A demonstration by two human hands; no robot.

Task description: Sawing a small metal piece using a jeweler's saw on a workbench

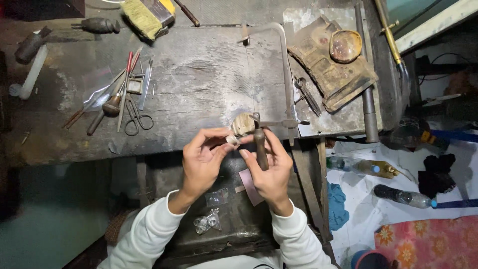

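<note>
Jeweller's saw frame (pixel 285 69): laid across the worn wooden bench (pixel 199 84), its dark wooden handle (pixel 260 147) gripped by the right hand (pixel 269 172). Small metal piece (pixel 232 140), possibly silver, too small to identify: pinched between thumb and fingers of the left hand (pixel 201 159), at the wooden bench pin (pixel 243 123). Scissors (pixel 138 117) and files (pixel 127 84): grouped at bench left. Clear packets (pixel 209 221): lying in the dark tray (pixel 234 234) below the hands.

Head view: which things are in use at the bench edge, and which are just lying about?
In use:
left hand
small metal piece
right hand
jeweller's saw
bench peg

Lying about:
scissors
files
brush
plastic bottles
</note>
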